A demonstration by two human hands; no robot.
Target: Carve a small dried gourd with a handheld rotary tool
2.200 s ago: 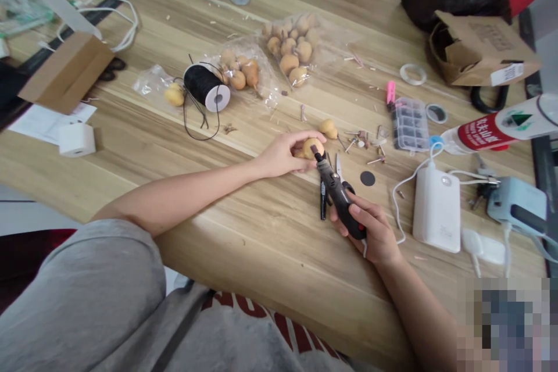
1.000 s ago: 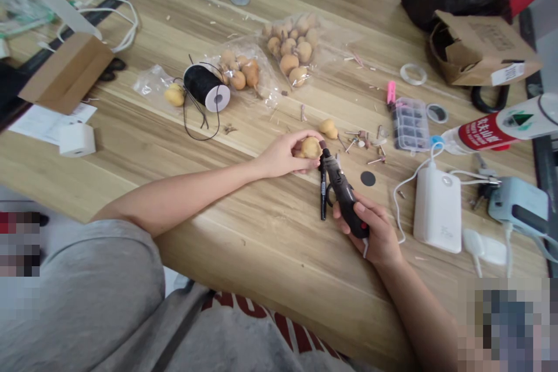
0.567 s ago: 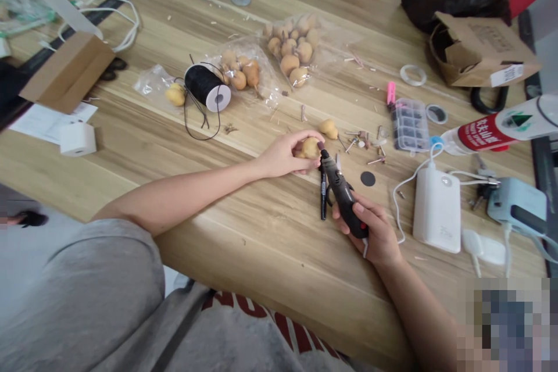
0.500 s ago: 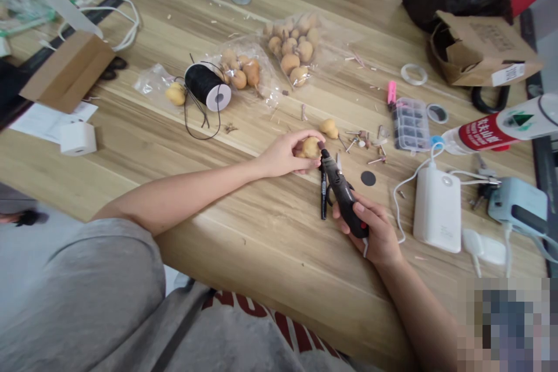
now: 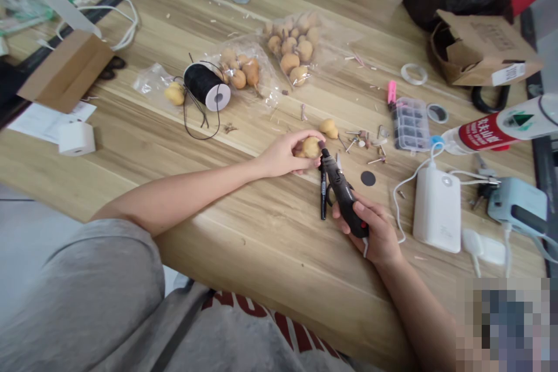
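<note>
My left hand rests on the wooden table and grips a small tan gourd. My right hand holds a black rotary tool with a red switch. The tool's tip touches the right side of the gourd. A black pen and scissors lie on the table under the tool. Another loose gourd sits just beyond my left hand.
Two clear bags of gourds and a black thread spool lie farther back. A bit case, white power bank, glue bottle and brown paper bag are to the right. A cardboard piece lies at the left.
The tool's tip has shifted from the top front of the gourd to its right side. Both hands have otherwise stayed in place.
</note>
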